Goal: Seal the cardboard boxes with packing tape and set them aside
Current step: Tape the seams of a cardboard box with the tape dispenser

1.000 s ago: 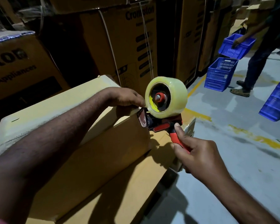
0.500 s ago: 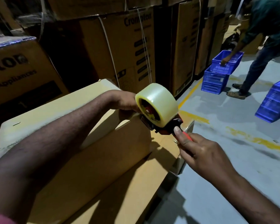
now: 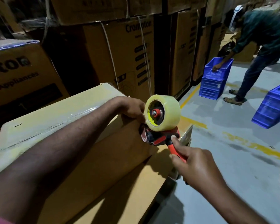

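A plain cardboard box (image 3: 58,120) stands in front of me with clear tape running along its top. It rests on a lower, flatter cardboard box (image 3: 136,188). My right hand (image 3: 196,168) grips the red handle of a tape dispenser (image 3: 158,136) that carries a roll of clear packing tape (image 3: 168,113). The dispenser's head sits against the box's upper right edge. My left hand (image 3: 132,107) rests on that same edge right beside the roll, its fingertips hidden behind the roll.
Tall stacks of printed cardboard cartons (image 3: 129,50) close off the back and left. To the right lies grey floor (image 3: 225,159) with yellow lines. A person (image 3: 262,46) bends over stacked blue crates (image 3: 215,78); more blue crates (image 3: 275,107) stand at the far right.
The dispenser tilted down against the box's edge and now stands more upright again. My left hand stayed at the edge. The person at the back moved closer to the crates.
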The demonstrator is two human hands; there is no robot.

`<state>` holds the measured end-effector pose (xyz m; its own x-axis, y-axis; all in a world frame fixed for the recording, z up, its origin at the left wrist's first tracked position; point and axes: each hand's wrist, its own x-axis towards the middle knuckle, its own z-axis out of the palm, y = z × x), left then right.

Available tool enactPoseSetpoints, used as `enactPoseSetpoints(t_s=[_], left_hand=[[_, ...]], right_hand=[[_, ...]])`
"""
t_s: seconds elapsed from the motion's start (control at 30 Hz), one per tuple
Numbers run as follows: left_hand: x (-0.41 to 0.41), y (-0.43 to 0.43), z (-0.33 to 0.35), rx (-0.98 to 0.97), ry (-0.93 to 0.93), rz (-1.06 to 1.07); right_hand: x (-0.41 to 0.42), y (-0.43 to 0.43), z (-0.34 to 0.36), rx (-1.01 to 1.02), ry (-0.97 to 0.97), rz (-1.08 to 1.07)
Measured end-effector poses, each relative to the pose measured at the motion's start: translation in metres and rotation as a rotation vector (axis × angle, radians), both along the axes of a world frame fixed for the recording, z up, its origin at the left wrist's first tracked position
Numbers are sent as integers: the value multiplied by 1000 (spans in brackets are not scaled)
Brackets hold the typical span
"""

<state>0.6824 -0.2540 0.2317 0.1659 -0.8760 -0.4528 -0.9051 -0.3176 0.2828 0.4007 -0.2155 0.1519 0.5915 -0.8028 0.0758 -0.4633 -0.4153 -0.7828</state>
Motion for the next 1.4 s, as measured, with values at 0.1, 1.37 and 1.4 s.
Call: enactPoseSetpoints(t_s=[0.1, 1.37, 1.4], left_hand=[[4, 2, -6, -32, -20, -37], [56, 191, -37, -315, -436, 264], [56, 191, -38, -316, -441, 268]], right_hand=[[-2, -7, 7, 55, -27, -14], [195, 11, -112, 1162, -725, 13], [195, 9, -114, 1176, -732, -4]])
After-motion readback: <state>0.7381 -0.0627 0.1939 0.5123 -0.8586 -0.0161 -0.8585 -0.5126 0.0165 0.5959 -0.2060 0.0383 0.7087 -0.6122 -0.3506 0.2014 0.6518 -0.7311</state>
